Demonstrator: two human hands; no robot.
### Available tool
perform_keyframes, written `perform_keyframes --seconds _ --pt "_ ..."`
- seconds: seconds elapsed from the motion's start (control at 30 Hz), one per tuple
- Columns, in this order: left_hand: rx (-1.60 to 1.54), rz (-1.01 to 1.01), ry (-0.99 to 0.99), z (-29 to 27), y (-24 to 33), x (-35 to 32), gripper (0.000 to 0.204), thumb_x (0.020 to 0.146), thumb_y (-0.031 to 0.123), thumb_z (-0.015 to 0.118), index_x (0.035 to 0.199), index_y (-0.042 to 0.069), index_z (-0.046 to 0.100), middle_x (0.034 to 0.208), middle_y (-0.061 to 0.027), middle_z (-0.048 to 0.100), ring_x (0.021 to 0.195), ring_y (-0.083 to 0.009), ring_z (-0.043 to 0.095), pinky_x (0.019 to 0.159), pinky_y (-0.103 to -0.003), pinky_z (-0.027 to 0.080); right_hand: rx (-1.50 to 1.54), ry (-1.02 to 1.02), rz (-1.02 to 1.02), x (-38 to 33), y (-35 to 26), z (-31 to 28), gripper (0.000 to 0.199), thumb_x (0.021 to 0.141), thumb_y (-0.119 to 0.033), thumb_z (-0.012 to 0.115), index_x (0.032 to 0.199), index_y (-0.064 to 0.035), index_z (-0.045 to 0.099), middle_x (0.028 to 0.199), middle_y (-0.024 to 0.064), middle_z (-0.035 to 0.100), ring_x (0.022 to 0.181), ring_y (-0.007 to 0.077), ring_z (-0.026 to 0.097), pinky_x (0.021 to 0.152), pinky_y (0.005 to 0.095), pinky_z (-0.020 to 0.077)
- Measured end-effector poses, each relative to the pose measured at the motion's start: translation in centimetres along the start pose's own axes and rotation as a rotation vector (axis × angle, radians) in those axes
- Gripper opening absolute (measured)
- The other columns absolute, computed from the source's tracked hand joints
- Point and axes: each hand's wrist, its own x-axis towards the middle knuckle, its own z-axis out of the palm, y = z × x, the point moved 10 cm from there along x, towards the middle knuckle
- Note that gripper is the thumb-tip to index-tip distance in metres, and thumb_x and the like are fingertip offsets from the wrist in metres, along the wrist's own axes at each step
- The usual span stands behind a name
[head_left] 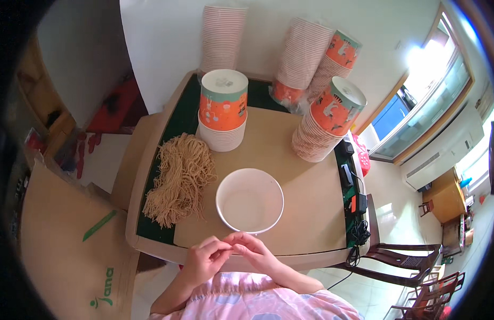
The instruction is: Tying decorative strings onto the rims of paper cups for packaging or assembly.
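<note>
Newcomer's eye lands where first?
Probably the round, white-lined open tub, front and centre, just beyond the bare left hand and bare right hand. Next, the shaggy tan bundle of strands to its left, then the stack of nested paper tubs, its top one printed orange and green, beyond and right of the bundle.

Table (324, 258) is presenting beige rim, green surface. Open tub (250, 205), toward near edge, is showing plain white. Strand bundle (182, 178), left edge, is displaying tan. Inverted tubs (224, 113), far edge and far right corner, are bearing orange walls, green bands, white figures. Garment (233, 301), near edge, is displaying pink with bluish blotches
</note>
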Motion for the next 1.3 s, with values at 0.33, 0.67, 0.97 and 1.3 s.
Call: perform_keyframes --seconds 0.33,0.67,0.97,1.3 --pt "0.000 -0.078 0.017 -1.7 -0.6 1.7 0.006 0.079 0.003 0.071 0.083 0.004 0.066 0.068 -0.0033 0.057 0.054 -0.0099 0.053 0.049 -0.024 0.041 -0.363 0.093 0.074 -2.9 -5.1 -3.6 0.024 0.096 -0.018 0.055 0.096 0.0026 0.066 0.088 0.0010 0.066 0.081 0.0067 0.055 0.072 0.0222 0.0434" --pt "-0.032 -0.184 0.095 -4.6 -3.1 0.7 0.006 0.077 -0.001 0.072 0.080 0.002 0.068 0.068 0.0007 0.056 0.056 -0.0041 0.049 0.050 -0.019 0.038 -0.320 0.354 -0.221 -8.4 -10.9 -12.9 0.020 0.090 -0.011 0.057 0.084 0.0058 0.065 0.072 0.0016 0.057 0.061 0.0057 0.042 0.053 0.0206 0.0316" --pt "-0.034 -0.127 -0.036 -1.8 -1.9 1.5 0.007 0.077 -0.001 0.072 0.080 0.005 0.068 0.069 -0.0002 0.054 0.054 -0.0057 0.046 0.048 -0.021 0.035 -0.742 0.702 -0.115 -10.9 -12.5 -18.7 0.016 0.092 -0.007 0.055 0.084 0.0022 0.066 0.065 -0.0018 0.052 0.061 0.0051 0.047 0.053 0.0203 0.0353" --pt "0.636 0.258 -0.133 0.7 2.3 5.6 0.031 0.071 0.001 0.070 0.100 0.012 0.063 0.110 -0.0065 0.057 0.112 -0.0303 0.052 0.097 -0.040 0.044 -1.399 1.052 -0.224 -13.2 -12.5 -25.0 0.027 0.075 -0.005 0.071 0.102 -0.0052 0.065 0.112 0.0126 0.059 0.107 0.0300 0.054 0.093 0.0367 0.0442"
